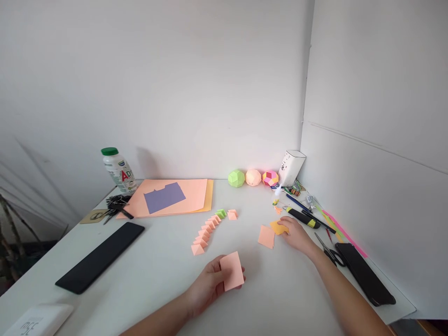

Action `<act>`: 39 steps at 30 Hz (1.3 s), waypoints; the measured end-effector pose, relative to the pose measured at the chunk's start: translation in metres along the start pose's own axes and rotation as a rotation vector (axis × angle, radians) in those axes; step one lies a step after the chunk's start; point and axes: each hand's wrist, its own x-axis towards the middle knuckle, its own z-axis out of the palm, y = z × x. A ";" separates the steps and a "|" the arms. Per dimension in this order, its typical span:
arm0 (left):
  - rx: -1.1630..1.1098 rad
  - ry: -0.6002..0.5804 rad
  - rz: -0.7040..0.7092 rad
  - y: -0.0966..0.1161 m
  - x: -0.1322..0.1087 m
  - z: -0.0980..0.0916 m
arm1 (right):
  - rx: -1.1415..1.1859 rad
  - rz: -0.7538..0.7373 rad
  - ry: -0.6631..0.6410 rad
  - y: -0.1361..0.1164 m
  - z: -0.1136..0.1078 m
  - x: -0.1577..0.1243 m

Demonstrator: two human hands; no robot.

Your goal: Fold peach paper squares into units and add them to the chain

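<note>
Our L hand [210,285] is clamped on a pink square [231,270], thumb on top, fingers behind, up over the near side of the table [147,284]; 1 sheet or several, can't tell. Our R hand [296,233] has its fingers on the yellow paper [279,227], right by the pink pile [266,237]; pinched or just pressed, can't tell. To do this well, we'd want a light L thumb, flat on the sheet, b/c a hard squeeze could crease it. W/ the R, best to handle the yellow by its edge, level, w/o dragging the pile's top sheet askew. Elbow room's OK on the L, but our R forearm is near the scissors [330,255], so we'd mind that, & steer clear of the folded pcs [201,241] lined up beyond our L hand.
</note>
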 end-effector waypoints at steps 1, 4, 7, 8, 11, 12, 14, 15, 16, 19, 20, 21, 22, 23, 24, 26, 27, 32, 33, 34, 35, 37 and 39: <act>-0.002 0.005 0.003 0.000 0.000 0.000 | 0.010 -0.014 0.022 -0.013 0.000 -0.001; -0.010 0.027 0.012 0.002 0.000 0.003 | 0.225 -0.298 0.134 -0.066 0.008 -0.011; -0.029 0.020 0.069 0.003 0.000 0.004 | 0.316 -0.594 0.045 -0.112 0.024 -0.028; -0.037 0.012 0.092 0.004 0.000 0.003 | 0.342 -0.654 0.034 -0.120 0.030 -0.034; -0.058 -0.001 0.130 0.004 0.002 -0.002 | 0.434 -0.653 -0.021 -0.124 0.044 -0.045; -0.062 -0.002 0.126 0.004 0.003 -0.003 | 0.455 -0.639 -0.046 -0.121 0.048 -0.047; -0.065 -0.016 0.107 0.004 0.004 -0.006 | 0.466 -0.635 -0.109 -0.113 0.055 -0.048; -0.060 -0.033 0.096 0.003 0.004 -0.006 | 0.472 -0.634 -0.115 -0.109 0.058 -0.048; -0.053 -0.053 0.089 0.003 0.004 -0.007 | 0.489 -0.631 -0.108 -0.106 0.061 -0.047; 0.007 -0.097 0.084 0.003 0.003 -0.006 | 0.615 -0.611 -0.117 -0.103 0.065 -0.044; 0.038 -0.095 0.078 0.003 0.003 -0.006 | 0.667 -0.590 -0.131 -0.103 0.065 -0.044; 0.069 -0.087 0.069 0.004 0.002 -0.006 | 0.716 -0.558 -0.144 -0.103 0.064 -0.043; 0.099 -0.076 0.063 0.004 0.002 -0.006 | 0.763 -0.521 -0.152 -0.104 0.063 -0.042; 0.126 -0.068 0.063 0.005 0.001 -0.006 | 0.807 -0.481 -0.154 -0.105 0.062 -0.041; 0.151 -0.064 0.061 0.005 0.001 -0.006 | 0.853 -0.438 -0.150 -0.106 0.061 -0.040; 0.203 -0.089 0.063 0.007 0.001 -0.005 | 0.933 -0.354 -0.137 -0.109 0.059 -0.038; 0.229 -0.102 0.043 0.008 0.000 -0.004 | 0.969 -0.304 -0.134 -0.112 0.060 -0.037; 0.274 -0.112 0.053 0.009 0.000 -0.002 | 1.061 -0.098 -0.120 -0.121 0.065 -0.034; 0.269 -0.105 0.075 0.008 0.000 -0.002 | 1.060 -0.080 -0.117 -0.122 0.066 -0.034; 0.269 -0.091 0.095 0.007 0.000 -0.003 | 1.054 -0.069 -0.114 -0.122 0.066 -0.034; 0.281 -0.069 0.110 0.005 0.000 -0.003 | 1.043 -0.064 -0.112 -0.122 0.066 -0.034; 0.334 -0.015 0.120 0.003 0.000 -0.003 | 1.017 -0.063 -0.119 -0.123 0.064 -0.035; 0.390 0.020 0.117 0.002 0.001 -0.003 | 1.000 -0.060 -0.141 -0.123 0.062 -0.035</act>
